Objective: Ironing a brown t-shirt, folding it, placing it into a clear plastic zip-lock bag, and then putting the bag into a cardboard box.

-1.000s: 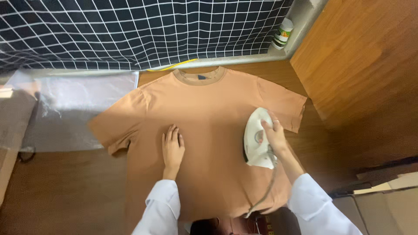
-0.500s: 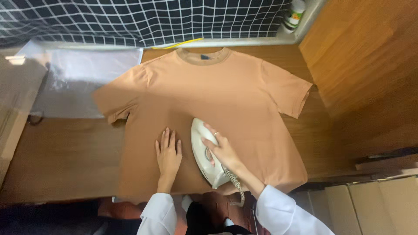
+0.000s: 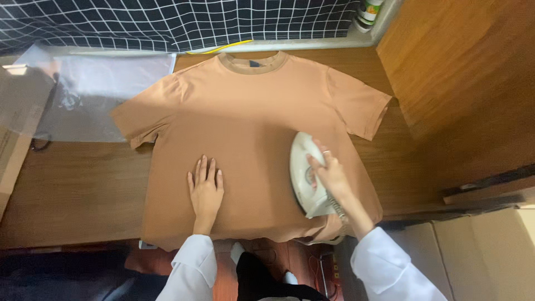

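Note:
A tan short-sleeved T-shirt lies spread flat, front up, on a wooden table, collar toward the far wall. My left hand presses flat on the shirt's lower middle, fingers together and pointing away from me. My right hand grips the handle of a white clothes iron, which rests sole-down on the shirt's lower right part, its tip pointing away from me. The iron's cord runs back along my right wrist.
A clear plastic bag lies left of the shirt, beside a cardboard box at the left edge. A dark grid-patterned cloth hangs behind the table. A small bottle stands at the back right. A wooden wall panel stands to the right.
The iron first slid left to the shirt's middle next to my left hand, and has since moved back to the right. My left hand has stayed pressed on the shirt.

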